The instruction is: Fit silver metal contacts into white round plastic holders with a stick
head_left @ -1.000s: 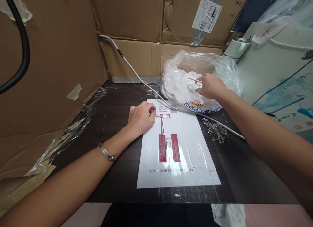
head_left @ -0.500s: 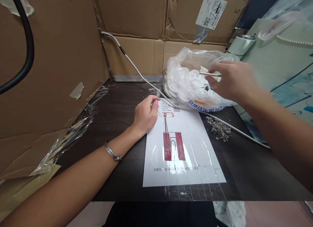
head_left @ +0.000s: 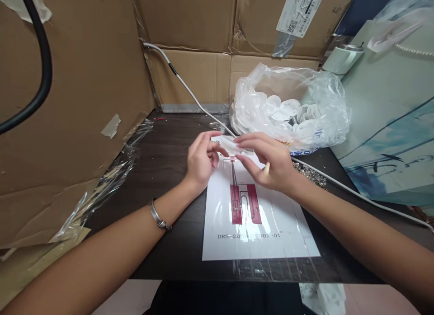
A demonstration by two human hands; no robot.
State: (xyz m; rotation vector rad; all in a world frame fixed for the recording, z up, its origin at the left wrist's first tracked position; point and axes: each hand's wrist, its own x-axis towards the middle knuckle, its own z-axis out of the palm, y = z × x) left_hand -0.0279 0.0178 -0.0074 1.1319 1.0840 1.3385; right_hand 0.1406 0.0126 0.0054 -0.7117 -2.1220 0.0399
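Observation:
My left hand (head_left: pixel 200 161) is closed, thumb and forefinger curled together near the top of the printed sheet (head_left: pixel 217 247). Tiny shiny metal bits show at its fingertips, too small to name. Across from it, my right hand (head_left: pixel 269 163) keeps a thin wooden stick (head_left: pixel 267 168) tucked in its grip, only the pale end showing. Between the fingertips of both hands is a thin whitish piece (head_left: pixel 228 145), blurred, its outline partly hidden. Below lies the sheet's printed drawing with dark red strips (head_left: pixel 235 206), under clear tape.
Behind the right hand stands a clear plastic bag (head_left: pixel 249 86) of white discs (head_left: pixel 288 109). A pile of small metal parts (head_left: pixel 313 176) lies right of the sheet. A white cable (head_left: pixel 190 91) crosses the table; cardboard walls (head_left: pixel 190 21) enclose the back and left.
My right hand has come from over the bag down to the left hand, the stick now tucked in its palm. A whitish piece now shows between the hands. The view has shifted slightly.

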